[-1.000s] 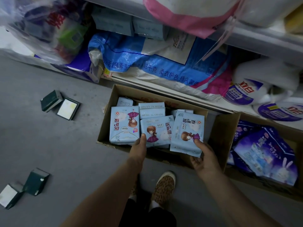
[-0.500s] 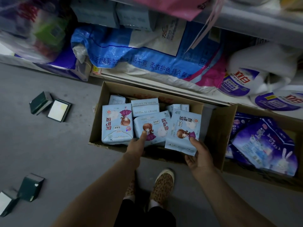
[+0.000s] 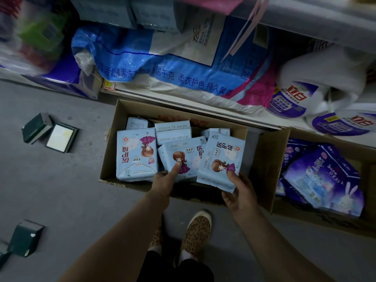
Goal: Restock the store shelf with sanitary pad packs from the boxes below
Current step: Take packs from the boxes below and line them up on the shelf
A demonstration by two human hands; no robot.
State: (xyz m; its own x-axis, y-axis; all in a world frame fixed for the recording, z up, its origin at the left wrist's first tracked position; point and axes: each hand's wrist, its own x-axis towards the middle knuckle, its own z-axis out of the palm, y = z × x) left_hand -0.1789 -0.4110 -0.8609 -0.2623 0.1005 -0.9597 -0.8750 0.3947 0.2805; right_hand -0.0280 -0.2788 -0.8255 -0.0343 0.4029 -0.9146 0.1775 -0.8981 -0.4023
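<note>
An open cardboard box point(image 3: 114, 139) on the floor holds several light blue sanitary pad packs printed with a cartoon girl. My left hand point(image 3: 164, 178) grips the lower edge of the middle pack point(image 3: 183, 153), thumb on its front. My right hand point(image 3: 240, 192) pinches the bottom of the right pack point(image 3: 221, 157), which is lifted and tilted over the box's near edge. A third large pack point(image 3: 136, 153) stands at the left of the box. Smaller packs and a "MEDICAL GRADE" pack point(image 3: 173, 132) lie behind.
A second box point(image 3: 268, 163) to the right holds purple packs point(image 3: 325, 180) with a rabbit print. Above the boxes, the bottom shelf point(image 3: 183, 94) carries a big blue detergent sack point(image 3: 162, 64) and white bags point(image 3: 317, 82). Dark green small boxes point(image 3: 48, 132) lie on the grey floor at left. My feet stand below.
My view has shifted slightly, so the shelf appears closer. Both hands stay on the same packs; the right pack is raised a little more.
</note>
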